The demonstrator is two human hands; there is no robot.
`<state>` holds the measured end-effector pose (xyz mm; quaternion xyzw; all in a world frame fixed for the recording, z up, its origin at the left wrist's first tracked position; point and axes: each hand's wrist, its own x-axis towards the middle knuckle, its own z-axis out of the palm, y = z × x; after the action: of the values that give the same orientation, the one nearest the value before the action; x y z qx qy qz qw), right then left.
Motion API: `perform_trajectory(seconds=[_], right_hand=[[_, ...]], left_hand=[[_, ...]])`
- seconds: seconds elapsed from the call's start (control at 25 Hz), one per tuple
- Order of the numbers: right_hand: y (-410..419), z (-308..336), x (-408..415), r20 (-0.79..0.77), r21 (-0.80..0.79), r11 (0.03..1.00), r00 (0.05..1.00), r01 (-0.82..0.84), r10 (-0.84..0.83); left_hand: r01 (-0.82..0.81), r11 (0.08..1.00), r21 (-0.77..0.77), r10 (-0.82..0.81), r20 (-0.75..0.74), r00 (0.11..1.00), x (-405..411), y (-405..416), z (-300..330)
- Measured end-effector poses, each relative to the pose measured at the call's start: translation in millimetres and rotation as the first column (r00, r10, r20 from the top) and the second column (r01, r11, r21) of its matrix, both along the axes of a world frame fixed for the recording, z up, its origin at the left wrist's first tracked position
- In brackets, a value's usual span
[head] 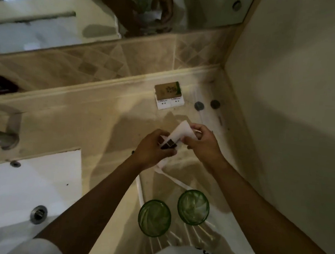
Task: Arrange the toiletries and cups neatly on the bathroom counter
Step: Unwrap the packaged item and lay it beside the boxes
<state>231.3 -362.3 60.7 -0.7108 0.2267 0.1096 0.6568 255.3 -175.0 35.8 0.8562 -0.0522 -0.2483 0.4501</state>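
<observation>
Fingers of the left hand (154, 148) and right hand (201, 142) curl around one white tube (179, 135); its dark cap (168, 144) lies against the left fingertips.

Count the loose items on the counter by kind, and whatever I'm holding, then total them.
Green cups: 2
Small boxes by the back ledge: 1
Dark round caps: 2
White tube in both hands: 1
Total: 6
</observation>
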Motion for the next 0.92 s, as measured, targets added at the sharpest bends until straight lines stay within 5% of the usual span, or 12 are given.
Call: perform_trajectory(seconds=[0.16, 0.6, 0.76, 0.92], right_hand=[[36, 10, 25, 0.034, 0.036, 0.994, 0.994, -0.108, 0.106], [89, -6, 46, -0.075, 0.182, 0.964, 0.975, -0.192, 0.208], [97, -21, 52, -0.128, 0.005, 0.898, 0.89, -0.441, 0.438], [102, -36, 67, -0.122, -0.032, 0.92, 0.915, -0.391, 0.384]], left_hand=[[-0.27, 0.925, -0.268, 0.203, -0.25, 0.947, -15, 28, 16], [-0.576, 0.742, -0.343, 0.472, -0.343, 0.812, -13, 76, 0], [-0.601, 0.726, -0.334, 0.514, -0.317, 0.797, 2, 75, -10], [-0.67, 0.67, -0.319, 0.529, -0.428, 0.733, 23, 71, -24]])
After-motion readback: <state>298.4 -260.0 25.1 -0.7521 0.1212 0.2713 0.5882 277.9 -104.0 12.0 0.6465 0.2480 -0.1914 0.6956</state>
